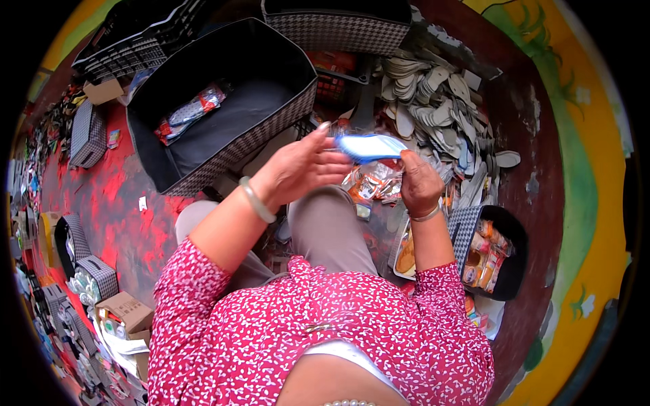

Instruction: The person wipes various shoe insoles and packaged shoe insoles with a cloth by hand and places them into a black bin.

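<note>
My right hand [421,181] pinches one end of a white insole [372,147] with a blue edge, held out over my lap. The insole looks slightly blurred. My left hand [306,164] is at its other end, palm turned inward and fingers stretched out. Its fingertips are at the insole's edge, and I cannot tell whether they touch. Ahead to the left stands a large houndstooth storage box [203,169] with a black inside and a few shiny packets [193,111] on its bottom. A heap of loose pale insoles [440,111] lies beyond my right hand.
Clear plastic packets [376,181] lie between my knees. A smaller houndstooth box [467,223] with orange packets stands by my right forearm. Another houndstooth box [338,27] and a black crate [125,54] stand at the back. Cartons [125,311] and goods line the left side.
</note>
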A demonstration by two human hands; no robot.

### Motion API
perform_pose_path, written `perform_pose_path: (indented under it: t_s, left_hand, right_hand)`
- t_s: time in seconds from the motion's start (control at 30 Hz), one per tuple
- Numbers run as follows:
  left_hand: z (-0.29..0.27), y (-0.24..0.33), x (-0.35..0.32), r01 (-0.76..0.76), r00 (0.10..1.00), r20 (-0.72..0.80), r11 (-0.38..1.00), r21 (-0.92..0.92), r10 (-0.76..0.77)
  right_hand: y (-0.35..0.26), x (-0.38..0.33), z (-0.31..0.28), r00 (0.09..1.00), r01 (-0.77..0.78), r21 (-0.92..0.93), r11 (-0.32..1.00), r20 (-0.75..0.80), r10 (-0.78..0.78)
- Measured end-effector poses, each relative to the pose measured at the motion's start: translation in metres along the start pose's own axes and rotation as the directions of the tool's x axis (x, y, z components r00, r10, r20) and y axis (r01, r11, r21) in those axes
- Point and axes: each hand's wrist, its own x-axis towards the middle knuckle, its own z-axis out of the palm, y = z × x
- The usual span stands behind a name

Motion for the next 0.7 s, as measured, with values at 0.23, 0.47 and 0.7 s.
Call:
perform_pose_path:
  t_s: [0.23,0.47,0.7]
  left_hand:
    - [-0.003,-0.004,-0.015,-0.056,0.948,0.308,0.996,-0.069,0.075]
    - [-0.019,0.006,-0.021,-0.265,0.929,0.265,0.964,-0.015,0.259]
    - [-0.026,0.003,-0.017,-0.308,0.913,0.283,0.951,0.003,0.295]
  right_hand:
    - [-0.020,0.026,-0.013,0.986,0.164,-0.034,0.986,0.008,-0.164]
    - [0.017,0.008,-0.007,0.944,-0.217,-0.280,0.935,0.184,0.274]
    - [-0.003,0.048,-0.017,0.725,-0.684,0.444,0.579,0.327,0.606]
